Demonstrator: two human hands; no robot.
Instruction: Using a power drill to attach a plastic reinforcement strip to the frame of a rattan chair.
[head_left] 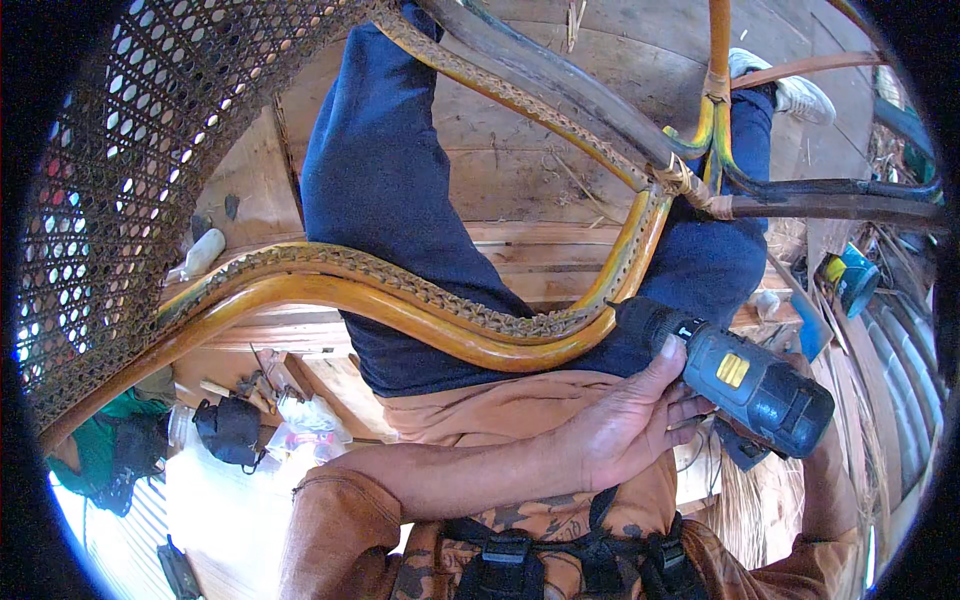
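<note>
The person's left hand (pixel 628 428) curls partway round the power drill (pixel 750 378), thumb against its side; the right hand (pixel 800 364) is mostly behind it, grip hidden from me. The drill sits right of centre, nose close beside the curved frame's edge (pixel 520 357). Boards (pixel 500 165) show between the legs (pixel 375 180). Right, a teal-and-yellow tub (pixel 854 280), contents unclear.

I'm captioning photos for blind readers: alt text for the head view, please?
A person's left hand touches a dark power drill, its nose beside a curved yellow-brown frame over legs in blue trousers. A woven cane panel is at upper left.
</note>
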